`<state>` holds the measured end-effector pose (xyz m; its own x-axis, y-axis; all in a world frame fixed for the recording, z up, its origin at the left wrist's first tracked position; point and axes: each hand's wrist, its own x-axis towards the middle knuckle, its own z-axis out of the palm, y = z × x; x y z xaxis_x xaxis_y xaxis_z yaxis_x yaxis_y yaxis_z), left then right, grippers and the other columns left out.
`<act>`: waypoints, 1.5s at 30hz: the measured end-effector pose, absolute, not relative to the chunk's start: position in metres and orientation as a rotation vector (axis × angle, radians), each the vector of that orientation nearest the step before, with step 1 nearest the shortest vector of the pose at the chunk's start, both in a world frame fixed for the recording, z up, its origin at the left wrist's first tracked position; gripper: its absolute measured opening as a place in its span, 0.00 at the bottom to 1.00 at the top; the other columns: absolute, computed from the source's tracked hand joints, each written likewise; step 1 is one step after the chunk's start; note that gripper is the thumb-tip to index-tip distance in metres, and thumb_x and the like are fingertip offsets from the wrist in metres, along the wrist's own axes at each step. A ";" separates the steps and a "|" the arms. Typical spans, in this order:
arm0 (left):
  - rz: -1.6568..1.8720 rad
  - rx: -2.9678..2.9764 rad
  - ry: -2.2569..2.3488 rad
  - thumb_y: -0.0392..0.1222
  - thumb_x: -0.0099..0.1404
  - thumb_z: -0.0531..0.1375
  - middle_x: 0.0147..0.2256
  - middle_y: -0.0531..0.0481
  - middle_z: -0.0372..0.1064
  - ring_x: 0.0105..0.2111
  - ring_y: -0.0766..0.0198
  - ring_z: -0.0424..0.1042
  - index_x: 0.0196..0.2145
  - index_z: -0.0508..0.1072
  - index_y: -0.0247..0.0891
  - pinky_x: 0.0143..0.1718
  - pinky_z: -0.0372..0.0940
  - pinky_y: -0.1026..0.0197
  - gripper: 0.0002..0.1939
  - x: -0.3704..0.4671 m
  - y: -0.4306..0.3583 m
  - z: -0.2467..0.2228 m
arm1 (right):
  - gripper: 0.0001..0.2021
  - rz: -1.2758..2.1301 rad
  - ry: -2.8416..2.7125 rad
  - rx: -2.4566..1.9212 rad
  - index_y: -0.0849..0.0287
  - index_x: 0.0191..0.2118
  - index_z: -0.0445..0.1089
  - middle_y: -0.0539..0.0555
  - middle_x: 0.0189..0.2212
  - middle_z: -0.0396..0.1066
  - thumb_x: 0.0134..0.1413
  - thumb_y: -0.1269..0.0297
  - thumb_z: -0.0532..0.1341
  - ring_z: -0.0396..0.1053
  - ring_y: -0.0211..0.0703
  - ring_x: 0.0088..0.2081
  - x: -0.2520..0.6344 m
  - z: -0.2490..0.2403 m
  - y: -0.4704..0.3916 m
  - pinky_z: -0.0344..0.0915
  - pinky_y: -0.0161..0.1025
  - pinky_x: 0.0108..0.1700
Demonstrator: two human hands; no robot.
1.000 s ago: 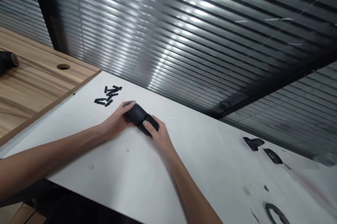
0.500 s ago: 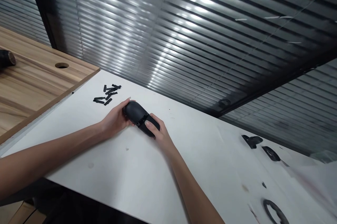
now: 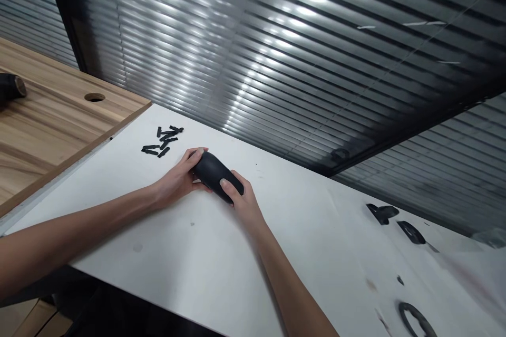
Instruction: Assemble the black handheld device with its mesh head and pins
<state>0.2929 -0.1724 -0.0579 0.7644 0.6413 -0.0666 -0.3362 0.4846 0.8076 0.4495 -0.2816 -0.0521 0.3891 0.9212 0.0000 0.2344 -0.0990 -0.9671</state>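
A smooth black rounded object (image 3: 215,172), longer than it is wide, is held between both hands above the white table (image 3: 158,263). Its upper left end is in my left hand (image 3: 179,181), with the thumb on top and the fingers around and below. My right hand (image 3: 243,200) grips the lower right end, its thumb pressed on the near side. No gap shows along the object's upper surface. Several small black strips (image 3: 164,141) lie in a loose group beyond my left hand.
A wooden table (image 3: 59,131) with a round hole adjoins at the left, bearing a dark roll (image 3: 12,87). Black curved parts (image 3: 382,213) and a black ring (image 3: 415,321) lie at the right. Slatted blinds (image 3: 237,52) rise behind the table.
The gap across the black object, with inner detail showing, is no longer visible; its surface looks continuous. My left thumb has moved onto its top, and the object has shifted slightly right.
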 end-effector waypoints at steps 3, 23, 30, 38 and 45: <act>0.599 0.922 0.365 0.65 0.63 0.67 0.48 0.49 0.62 0.48 0.57 0.71 0.52 0.70 0.50 0.44 0.76 0.56 0.27 0.290 -0.173 -0.057 | 0.25 0.798 -1.040 -1.585 0.55 0.31 0.65 0.49 0.28 0.63 0.48 0.37 0.67 0.62 0.42 0.32 0.449 -0.052 -0.282 0.60 0.37 0.33; 0.526 0.756 0.461 0.54 0.72 0.61 0.49 0.44 0.69 0.45 0.54 0.74 0.55 0.72 0.46 0.39 0.77 0.55 0.18 0.293 -0.170 -0.052 | 0.28 0.827 -1.032 -1.511 0.56 0.28 0.67 0.47 0.19 0.60 0.56 0.33 0.62 0.56 0.37 0.20 0.457 -0.067 -0.275 0.51 0.37 0.21; 0.536 0.880 0.450 0.52 0.73 0.61 0.54 0.41 0.70 0.50 0.52 0.74 0.70 0.57 0.51 0.40 0.77 0.53 0.32 0.292 -0.173 -0.053 | 0.31 0.872 -0.940 -1.416 0.58 0.22 0.66 0.48 0.17 0.60 0.55 0.32 0.62 0.57 0.36 0.18 0.456 -0.069 -0.273 0.51 0.37 0.20; 0.545 0.965 0.480 0.41 0.58 0.75 0.57 0.40 0.70 0.46 0.52 0.77 0.74 0.44 0.49 0.42 0.74 0.52 0.58 0.290 -0.178 -0.052 | 0.29 0.947 -0.952 -1.411 0.58 0.31 0.68 0.53 0.20 0.72 0.61 0.33 0.56 0.59 0.36 0.16 0.454 -0.065 -0.275 0.53 0.36 0.17; 0.512 1.087 0.500 0.38 0.53 0.77 0.46 0.47 0.74 0.35 0.59 0.77 0.74 0.39 0.50 0.44 0.70 0.49 0.65 0.288 -0.177 -0.054 | 0.28 0.872 -1.024 -1.495 0.56 0.37 0.68 0.49 0.21 0.68 0.64 0.33 0.52 0.61 0.37 0.18 0.450 -0.068 -0.278 0.56 0.35 0.19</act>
